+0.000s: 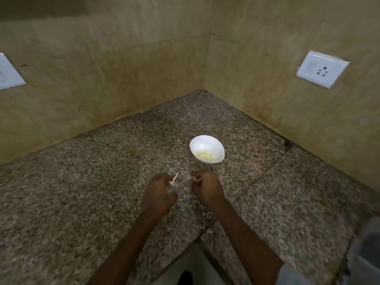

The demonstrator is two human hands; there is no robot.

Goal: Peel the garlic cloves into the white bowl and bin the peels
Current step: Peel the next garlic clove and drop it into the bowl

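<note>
My left hand is curled, its fingers pinched on a thin pale strip of peel that sticks up and toward the far side. My right hand is also curled, fingers closed on something small and pale at their tips; blur prevents me from telling whether it is a clove or more peel. Both hands hover just above the bench, near each other but apart, at the near side of the bowl. The bowl sits on the bench just beyond my right hand and holds a small heap of peeled cloves in its bottom. I judge the step in hand to be stripping the last skin from a clove. To do it well, I should keep the pinch light on the clove, pull the peel away along its length, and keep the loose skin in the left hand so none falls into the bowl. The clove then goes a short way forward into the bowl. No bin is in view, so the peels must be carried out of this corner. No unpeeled cloves show on the bench, though the speckled stone could hide small scraps. A socket is on the right wall and a white plate on the left wall, both well clear. Nothing stands between my hands and the bowl.
</note>
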